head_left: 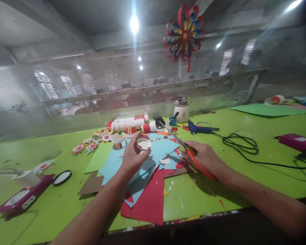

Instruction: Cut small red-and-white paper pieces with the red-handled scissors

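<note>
Between the thumb and fingers of my left hand point(133, 159) is the cut-off bottom of a paper cup point(144, 144), a shallow white ring with its round base facing me. My right hand point(207, 158) grips a pair of scissors point(199, 164) by the orange-red handles. Their blades point up and left, past the cup bottom and apart from it. Below both hands lie light blue paper sheets point(148, 170) with small scraps, over a red sheet point(150, 204). Just behind my left hand stands a cut white paper cup point(118, 139).
Stacked paper cups point(129, 125) lie at the back, near a lidded bottle point(181, 110). A blue glue gun point(199, 128) trails a black cord point(241, 144) to the right. Left are paper turtle-like crafts point(92, 146), a black-rimmed tape roll point(62, 178) and a purple power strip point(25, 195).
</note>
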`<state>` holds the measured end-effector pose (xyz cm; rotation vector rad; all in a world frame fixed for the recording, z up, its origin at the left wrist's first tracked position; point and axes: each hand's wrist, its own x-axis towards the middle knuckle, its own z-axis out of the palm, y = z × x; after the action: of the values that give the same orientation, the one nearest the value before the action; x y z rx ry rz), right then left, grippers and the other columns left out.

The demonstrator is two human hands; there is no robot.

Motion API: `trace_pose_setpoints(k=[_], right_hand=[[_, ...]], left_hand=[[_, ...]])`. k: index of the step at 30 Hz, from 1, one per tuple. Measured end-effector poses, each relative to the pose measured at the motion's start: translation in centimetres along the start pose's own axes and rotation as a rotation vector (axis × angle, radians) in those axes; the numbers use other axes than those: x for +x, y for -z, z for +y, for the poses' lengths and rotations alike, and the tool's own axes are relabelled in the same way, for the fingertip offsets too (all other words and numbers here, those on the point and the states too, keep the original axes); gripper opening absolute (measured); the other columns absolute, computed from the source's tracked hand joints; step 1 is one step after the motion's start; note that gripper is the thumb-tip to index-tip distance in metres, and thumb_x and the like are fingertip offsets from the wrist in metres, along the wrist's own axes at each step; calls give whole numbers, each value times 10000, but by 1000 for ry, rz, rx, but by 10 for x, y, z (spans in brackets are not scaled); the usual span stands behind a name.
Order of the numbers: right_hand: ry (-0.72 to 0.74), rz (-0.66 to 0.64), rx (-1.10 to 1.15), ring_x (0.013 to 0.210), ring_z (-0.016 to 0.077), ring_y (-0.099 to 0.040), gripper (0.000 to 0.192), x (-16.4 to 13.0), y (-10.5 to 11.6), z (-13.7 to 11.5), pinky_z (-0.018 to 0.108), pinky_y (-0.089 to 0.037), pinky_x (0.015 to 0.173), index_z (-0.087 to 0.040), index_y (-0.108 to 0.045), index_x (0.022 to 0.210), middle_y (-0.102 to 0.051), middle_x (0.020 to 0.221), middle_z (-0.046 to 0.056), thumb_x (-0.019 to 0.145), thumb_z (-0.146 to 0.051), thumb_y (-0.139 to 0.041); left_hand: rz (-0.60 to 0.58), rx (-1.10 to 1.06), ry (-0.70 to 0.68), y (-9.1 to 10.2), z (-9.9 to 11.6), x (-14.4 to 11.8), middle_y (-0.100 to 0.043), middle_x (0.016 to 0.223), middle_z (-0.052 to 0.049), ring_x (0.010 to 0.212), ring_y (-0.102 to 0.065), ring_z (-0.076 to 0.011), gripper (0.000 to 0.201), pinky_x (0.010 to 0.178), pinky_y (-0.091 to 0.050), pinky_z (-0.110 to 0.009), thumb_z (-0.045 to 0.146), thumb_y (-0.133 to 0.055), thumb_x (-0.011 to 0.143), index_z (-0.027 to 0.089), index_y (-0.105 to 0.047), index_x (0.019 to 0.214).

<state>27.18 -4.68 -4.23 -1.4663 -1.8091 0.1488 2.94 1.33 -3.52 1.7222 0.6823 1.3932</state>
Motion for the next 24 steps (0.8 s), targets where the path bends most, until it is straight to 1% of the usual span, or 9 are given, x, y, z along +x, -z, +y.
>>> trace_pose_setpoints(k=[3,5,6,8,10,11,15,19,24], right_hand=[[-97,-7,86,646,157,-628,191,6,8,0,313,-501,627,-142,-616,1012,-669,794,13,840,-225,-611],[-142,-51,183,520,109,-564,156,11,16,-5,265,-481,530,-138,-600,967,-599,681,-37,879,-265,-584],[-150,-80,248,506,101,-550,144,13,19,-11,253,-477,513,-141,-593,947,-580,665,-44,891,-271,-567],[-154,-137,396,544,110,-567,158,18,23,-24,263,-498,544,-145,-574,904,-564,660,-42,856,-291,-607],[-168,-222,558,527,121,-575,236,22,21,-40,269,-516,535,-158,-551,888,-559,618,-36,849,-388,-588],[-186,-251,635,550,132,-596,262,24,18,-48,276,-529,539,-165,-537,892,-573,640,-20,858,-424,-558],[-186,-339,887,604,148,-616,267,32,2,-71,296,-551,615,-185,-579,912,-587,665,-5,801,-425,-616],[-178,-389,1025,653,177,-633,266,32,-5,-77,303,-554,594,-192,-627,945,-639,743,22,743,-354,-687],[-186,-316,1057,607,145,-615,219,26,-8,-69,278,-534,563,-189,-602,987,-614,710,-6,786,-265,-644]], left_hand=[[-35,-54,-12,-2,4,-3,-574,1164,-111,1074,-556,-236,625,868,-480,-365,183,-703,673,198,-448,1243],[-70,-84,-51,-4,6,-4,-562,1201,-112,1095,-544,-238,658,879,-478,-367,185,-718,669,220,-434,1262],[-91,-92,-74,-6,7,-5,-553,1221,-111,1105,-538,-238,682,887,-476,-369,182,-725,665,232,-424,1275],[-137,-101,-111,-8,9,-7,-534,1256,-111,1126,-523,-239,717,911,-464,-375,173,-732,663,248,-404,1297],[-171,-106,-133,-10,12,-8,-518,1281,-112,1151,-506,-241,725,940,-447,-384,162,-727,669,252,-396,1308],[-184,-109,-140,-12,13,-10,-513,1288,-112,1163,-498,-242,729,954,-437,-389,156,-724,674,255,-389,1314],[-226,-107,-146,-14,19,-14,-493,1316,-103,1201,-476,-235,741,1007,-394,-404,129,-691,709,287,-341,1343],[-222,-74,-151,-15,21,-16,-506,1311,-101,1208,-478,-241,724,1021,-378,-419,122,-670,726,288,-337,1347],[-219,-25,-151,-17,19,-18,-496,1326,-94,1228,-460,-248,687,1026,-369,-419,118,-656,734,291,-368,1334]])
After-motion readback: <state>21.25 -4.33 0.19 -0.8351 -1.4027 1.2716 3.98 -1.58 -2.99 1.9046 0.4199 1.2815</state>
